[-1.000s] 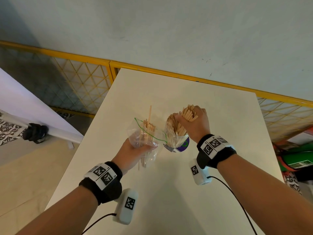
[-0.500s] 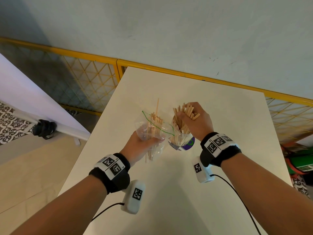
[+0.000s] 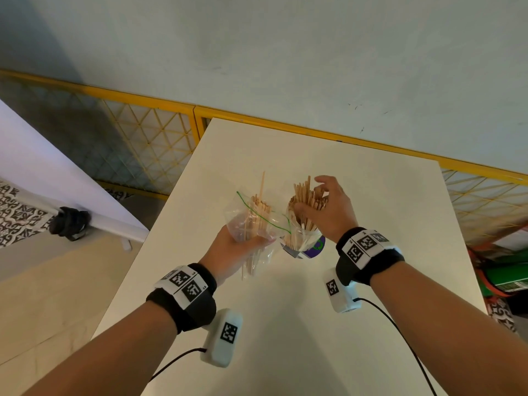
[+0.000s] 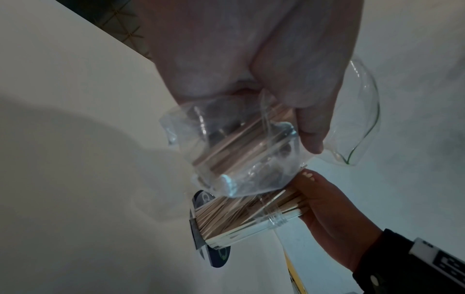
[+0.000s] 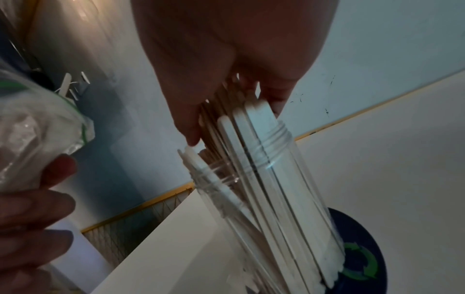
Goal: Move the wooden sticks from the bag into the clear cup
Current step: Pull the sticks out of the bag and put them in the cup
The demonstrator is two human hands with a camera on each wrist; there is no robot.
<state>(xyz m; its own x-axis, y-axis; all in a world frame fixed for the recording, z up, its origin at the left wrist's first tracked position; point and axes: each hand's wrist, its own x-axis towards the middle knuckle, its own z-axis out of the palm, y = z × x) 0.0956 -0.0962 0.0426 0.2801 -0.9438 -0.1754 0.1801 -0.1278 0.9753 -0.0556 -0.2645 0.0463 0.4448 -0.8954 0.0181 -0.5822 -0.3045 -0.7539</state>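
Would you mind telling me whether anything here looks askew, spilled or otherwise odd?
Nothing has spilled. One wooden stick juts well above the others in the clear zip bag that the left hand holds. The sticks in the clear cup fan out unevenly above its rim under the right hand.

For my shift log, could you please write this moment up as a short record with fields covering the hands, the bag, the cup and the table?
left hand: grips the bag, held off the table
bag: clear, green-edged mouth open upward, some wooden sticks inside
right hand: over the cup, fingers loosely spread, touching the stick tops
clear cup: upright on a dark round coaster, packed with sticks standing past its rim
table: white
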